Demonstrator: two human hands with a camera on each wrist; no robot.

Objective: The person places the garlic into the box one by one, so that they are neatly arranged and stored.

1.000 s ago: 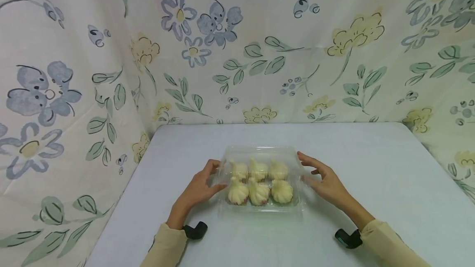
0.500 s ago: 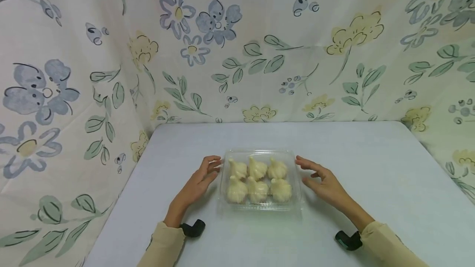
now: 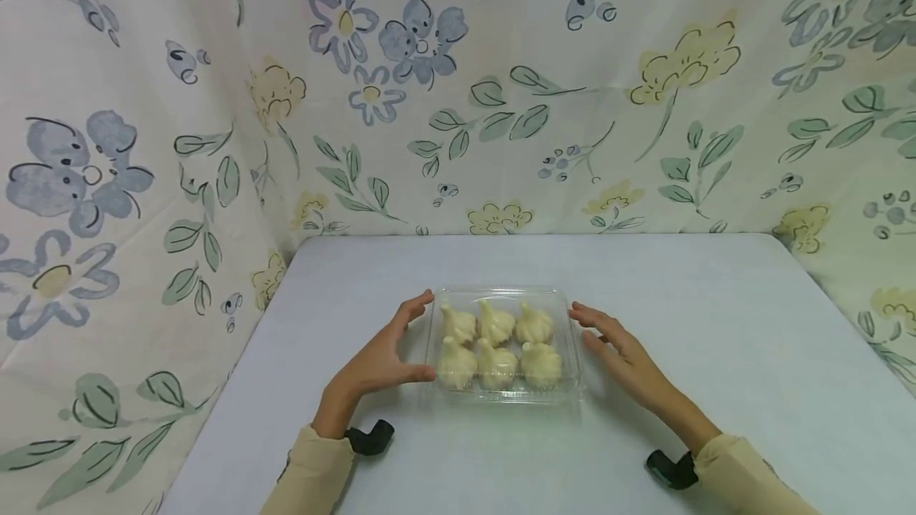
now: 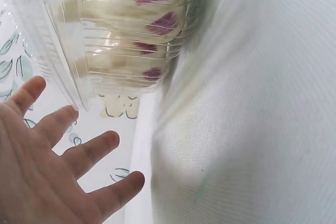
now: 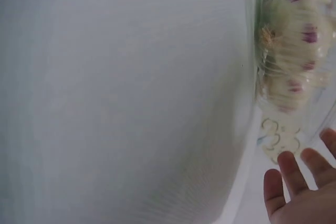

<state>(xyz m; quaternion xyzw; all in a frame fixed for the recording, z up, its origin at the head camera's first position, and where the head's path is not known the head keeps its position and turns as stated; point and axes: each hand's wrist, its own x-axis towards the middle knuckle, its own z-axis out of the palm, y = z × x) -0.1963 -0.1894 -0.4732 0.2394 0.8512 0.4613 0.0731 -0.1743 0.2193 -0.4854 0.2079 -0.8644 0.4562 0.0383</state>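
A clear plastic clamshell box (image 3: 501,398) lies on the table with several pale garlic bulbs (image 3: 497,369) inside, in two rows. Its lid covers them. At the box's left side my left hand (image 3: 382,360) has thumb and fingers spread, their tips right at the edge. In the left wrist view, the hand's fingers (image 4: 92,153) reach out straight beside the ridged box wall, and purple patches show on the garlic. On the opposite side, my right hand (image 3: 630,364) has its fingers extended toward the box's right edge. The right wrist view shows those fingers (image 5: 292,174) below the box, gripping nothing.
A white cloth covers the table (image 3: 716,300) around the box. Behind it and at the sides hangs a floral curtain (image 3: 501,125). Dark wrist cameras (image 3: 370,437) sit below both sleeves.
The box's view has shifted from tilted to flat, with its front rim slightly higher in view. My left hand drew off, then came back with its thumb spread. The right hand barely moved.
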